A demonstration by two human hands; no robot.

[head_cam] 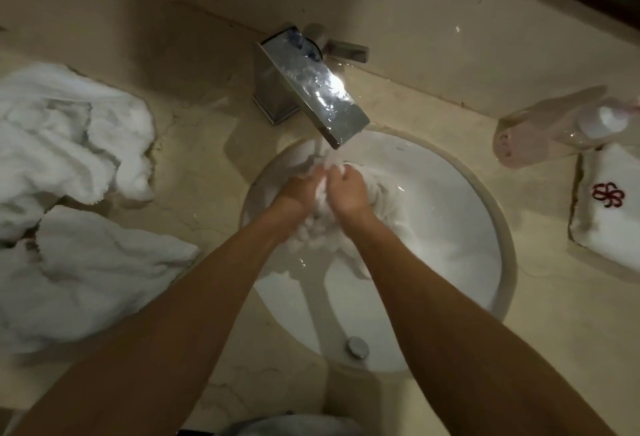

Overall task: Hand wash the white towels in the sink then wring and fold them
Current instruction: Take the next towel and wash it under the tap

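The counter [194,165] is carrying crumpled white towels [69,158] along its left edge. The sink [450,221] is sitting at its middle, holding a wet towel [377,200] under the faucet [311,89]. The left hand [300,189] and right hand [348,193] are gripping that towel, fingers clamped on bunched cloth.
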